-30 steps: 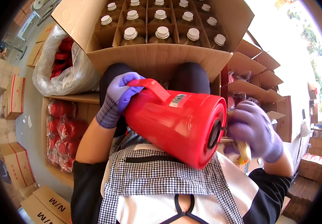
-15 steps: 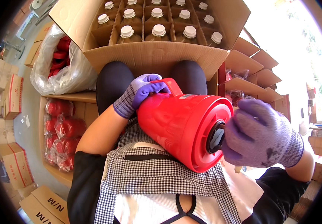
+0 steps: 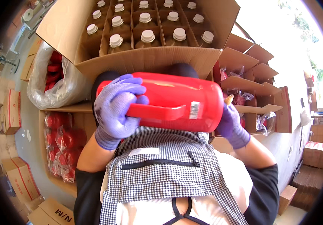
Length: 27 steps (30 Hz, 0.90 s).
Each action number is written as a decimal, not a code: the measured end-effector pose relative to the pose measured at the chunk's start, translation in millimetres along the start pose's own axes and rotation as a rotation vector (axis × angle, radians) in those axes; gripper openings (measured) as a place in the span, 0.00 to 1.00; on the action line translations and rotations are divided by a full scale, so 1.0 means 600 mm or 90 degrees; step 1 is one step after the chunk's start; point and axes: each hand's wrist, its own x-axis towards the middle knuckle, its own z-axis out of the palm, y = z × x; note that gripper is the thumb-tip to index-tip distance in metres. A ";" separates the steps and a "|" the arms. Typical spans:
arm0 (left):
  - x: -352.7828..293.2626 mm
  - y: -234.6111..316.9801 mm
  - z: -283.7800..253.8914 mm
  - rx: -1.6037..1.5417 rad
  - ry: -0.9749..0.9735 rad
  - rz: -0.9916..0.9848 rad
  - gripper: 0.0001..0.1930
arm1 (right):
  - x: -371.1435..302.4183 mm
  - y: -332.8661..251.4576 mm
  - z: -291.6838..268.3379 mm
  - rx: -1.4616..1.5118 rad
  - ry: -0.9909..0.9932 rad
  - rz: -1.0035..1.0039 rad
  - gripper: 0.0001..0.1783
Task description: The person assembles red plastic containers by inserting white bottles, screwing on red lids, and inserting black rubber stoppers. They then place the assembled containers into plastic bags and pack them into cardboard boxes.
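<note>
A red thermos jug [image 3: 165,88] with a side handle and a small white label lies on its side across my lap. My left hand [image 3: 117,107], in a purple-grey glove, is closed round its left end, with the fingers over the body and the thumb by the handle. At the jug's right end, against the base, is my gloved right hand [image 3: 231,125]. Its fingers are curled and partly hidden behind the jug. A small tan tip [image 3: 229,99] sticks up from that hand; the rest of that thing is hidden. The jug's base faces away from view.
Ahead stands an open divided carton [image 3: 150,56] of white-capped bottles. A clear bag [image 3: 71,82] of red parts is at the left, above a box of wrapped red pieces [image 3: 69,137]. Open cartons with dividers [image 3: 240,56] stand at the right.
The jug has turned level, its base swinging away from me to the right and its handle rolling towards me. My left hand now lies over its end; my right hand has moved left and lower.
</note>
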 end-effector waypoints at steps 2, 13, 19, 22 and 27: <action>-0.037 -0.051 0.001 -0.237 0.005 -0.193 0.07 | -0.014 -0.065 0.008 -0.271 -0.056 -0.065 0.18; -0.095 -0.107 0.059 -0.849 -0.018 -0.506 0.13 | -0.010 -0.298 0.058 -0.933 -0.340 -0.836 0.17; -0.119 -0.096 0.076 -0.900 -0.014 -0.483 0.14 | -0.015 -0.319 0.065 -0.871 -0.382 -0.772 0.18; -0.125 -0.090 0.084 -0.879 0.018 -0.533 0.13 | -0.019 -0.308 0.064 -0.862 -0.354 -0.767 0.16; -0.119 -0.086 0.082 -0.824 -0.032 -0.570 0.10 | -0.016 -0.316 0.072 -0.917 -0.438 -0.729 0.14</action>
